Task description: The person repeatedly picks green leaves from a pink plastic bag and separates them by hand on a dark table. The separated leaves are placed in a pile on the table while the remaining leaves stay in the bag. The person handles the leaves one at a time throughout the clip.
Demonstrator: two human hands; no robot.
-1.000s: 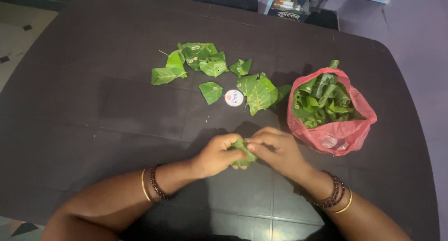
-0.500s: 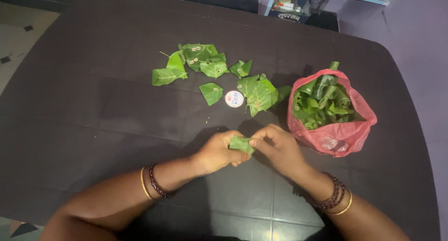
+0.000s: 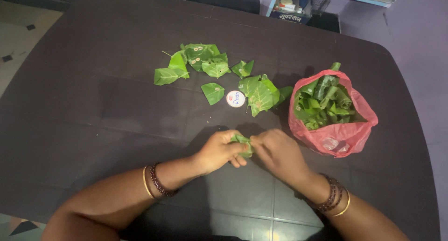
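**Both hands closed on one folded leaf at the near middle of a dark table**

The table (image 3: 93, 110) is dark, almost black, with rounded far corners and faint tile-like seams across its near part. To the left a pale tiled floor (image 3: 18, 40) shows beyond its edge; to the right the wall or floor looks lilac (image 3: 420, 31). Past the far edge stands a blue-framed shelf (image 3: 294, 8) holding small packages.

The left hand (image 3: 221, 150) and the right hand (image 3: 277, 152) meet at the table's near centre. Between them sits one small folded green leaf (image 3: 243, 141); each grip is shut on it, thumb and fingertips pinching from either side, just above the surface. Each wrist carries several bangles, dark beaded ones and a gold one.

Beyond the hands lie loose green leaves (image 3: 205, 64), about seven or eight pieces; the overlaps make an exact count uncertain. One larger leaf (image 3: 259, 94) lies just beside one small round white lid (image 3: 235, 99). One red plastic bag (image 3: 333, 129), open at the top and filled with rolled leaves too many to count, stands to the right, near the right hand but apart from it.

The left half of the table is bare, and so is the strip between the hands and the loose leaves. The bag sits close to the right edge.
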